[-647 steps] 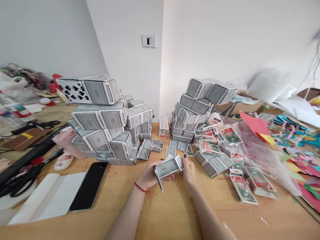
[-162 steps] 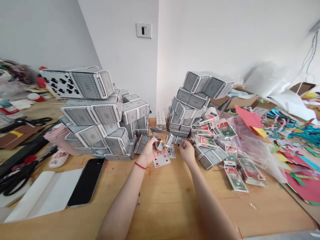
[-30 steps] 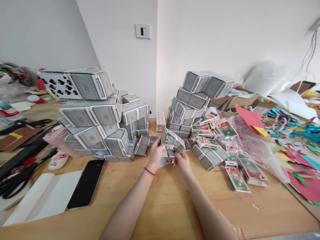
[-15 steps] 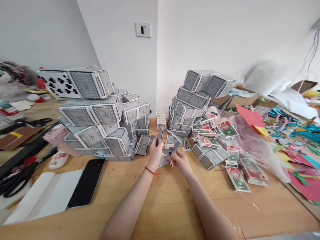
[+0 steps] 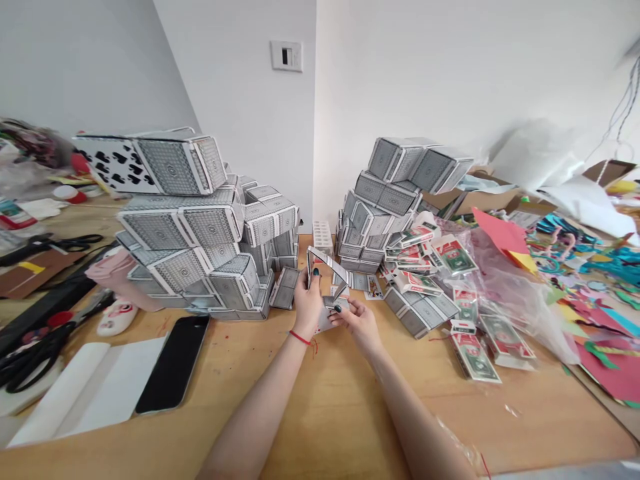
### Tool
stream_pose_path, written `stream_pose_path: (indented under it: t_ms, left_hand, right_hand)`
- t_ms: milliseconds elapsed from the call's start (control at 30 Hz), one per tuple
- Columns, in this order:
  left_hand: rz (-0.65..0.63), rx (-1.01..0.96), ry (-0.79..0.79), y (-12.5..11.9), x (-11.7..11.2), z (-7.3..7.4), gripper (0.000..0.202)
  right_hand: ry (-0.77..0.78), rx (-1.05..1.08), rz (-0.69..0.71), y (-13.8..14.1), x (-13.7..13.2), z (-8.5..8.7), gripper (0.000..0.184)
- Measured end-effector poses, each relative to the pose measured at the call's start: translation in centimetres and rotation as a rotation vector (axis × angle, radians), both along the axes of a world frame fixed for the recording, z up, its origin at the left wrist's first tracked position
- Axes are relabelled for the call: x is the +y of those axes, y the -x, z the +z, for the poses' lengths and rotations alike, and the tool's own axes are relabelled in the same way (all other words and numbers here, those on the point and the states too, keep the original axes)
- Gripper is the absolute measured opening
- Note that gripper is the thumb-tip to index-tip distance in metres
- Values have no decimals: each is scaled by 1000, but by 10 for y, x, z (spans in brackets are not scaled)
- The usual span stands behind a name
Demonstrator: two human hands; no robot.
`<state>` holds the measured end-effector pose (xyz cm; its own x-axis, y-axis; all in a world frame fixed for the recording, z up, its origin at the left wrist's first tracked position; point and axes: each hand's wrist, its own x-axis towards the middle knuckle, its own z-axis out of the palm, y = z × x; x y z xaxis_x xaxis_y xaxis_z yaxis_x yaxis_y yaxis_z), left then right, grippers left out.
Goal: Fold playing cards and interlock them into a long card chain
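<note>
My left hand [image 5: 306, 305] and my right hand [image 5: 358, 319] meet over the wooden table [image 5: 320, 407], both closed on a folded shape of grey-backed playing cards [image 5: 327, 272]. The left hand pinches its upright left edge; the right pinches its lower right corner. A red string circles my left wrist. A loose card lies flat under my hands. A big stack of card boxes [image 5: 200, 227] stands to the left, a second stack [image 5: 390, 200] to the right.
A black phone [image 5: 175, 363] and white paper [image 5: 80, 400] lie at the near left, with scissors [image 5: 30, 363] further left. Red-and-green card packs [image 5: 475, 333], clear plastic and coloured paper scraps [image 5: 590, 293] cover the right side. A small rack [image 5: 323, 239] stands at the wall.
Over the last second the card shape has opened from a closed block into a tent-like form, held slightly higher. Both hands stayed in about the same place.
</note>
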<state>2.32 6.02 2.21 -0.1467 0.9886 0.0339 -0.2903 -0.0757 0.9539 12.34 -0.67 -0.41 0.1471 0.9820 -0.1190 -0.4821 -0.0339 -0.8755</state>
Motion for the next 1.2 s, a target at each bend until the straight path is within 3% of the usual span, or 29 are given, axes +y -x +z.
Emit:
stream_pose_path:
  t_ms: [233, 467, 833, 1067, 1200]
  left_hand:
    - [-68, -68, 12, -6, -3, -3, 22]
    - [-197, -355, 80, -5, -7, -3, 31]
    - [-48, -355, 97, -10, -6, -6, 32]
    - [-36, -339, 95, -8, -6, -7, 31]
    - [-64, -335, 80, -6, -4, -7, 31]
  right_hand:
    - [-22, -35, -73, 7, -3, 1, 48]
    - [-53, -30, 51, 2, -4, 9, 50]
    - [-83, 16, -53, 10, -6, 8, 53]
    - [-45, 45, 42, 10, -6, 5, 55]
    - [-43, -77, 106, 7, -7, 3, 56]
